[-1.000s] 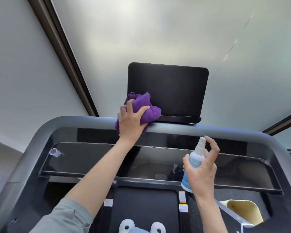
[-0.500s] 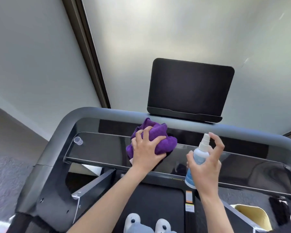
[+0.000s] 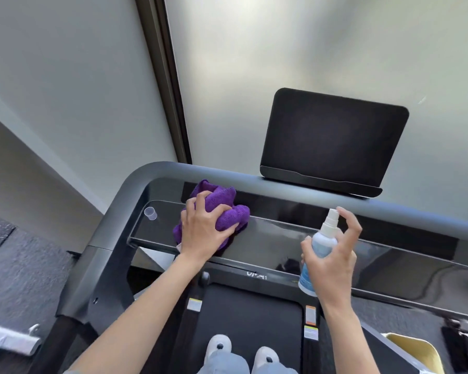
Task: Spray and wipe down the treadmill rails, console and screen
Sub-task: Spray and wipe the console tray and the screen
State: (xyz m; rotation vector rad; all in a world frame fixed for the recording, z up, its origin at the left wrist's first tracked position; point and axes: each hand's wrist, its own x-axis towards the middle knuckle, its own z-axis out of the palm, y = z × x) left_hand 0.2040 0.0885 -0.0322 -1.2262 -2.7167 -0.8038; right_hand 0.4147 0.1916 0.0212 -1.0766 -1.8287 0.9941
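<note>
purple cloth point(image 3: 216, 209), bunched, is gripped by the left hand point(image 3: 204, 233) on the glossy console shelf point(image 3: 281, 238), whose long axis runs left to right. the right hand point(image 3: 333, 259) curls round an upright spray bottle point(image 3: 320, 247), nozzle toward the screen point(image 3: 333, 139).

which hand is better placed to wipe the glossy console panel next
Left. The left hand grips the purple cloth, which already rests on the console panel. The right hand holds the spray bottle upright, off to the cloth's right.
</note>
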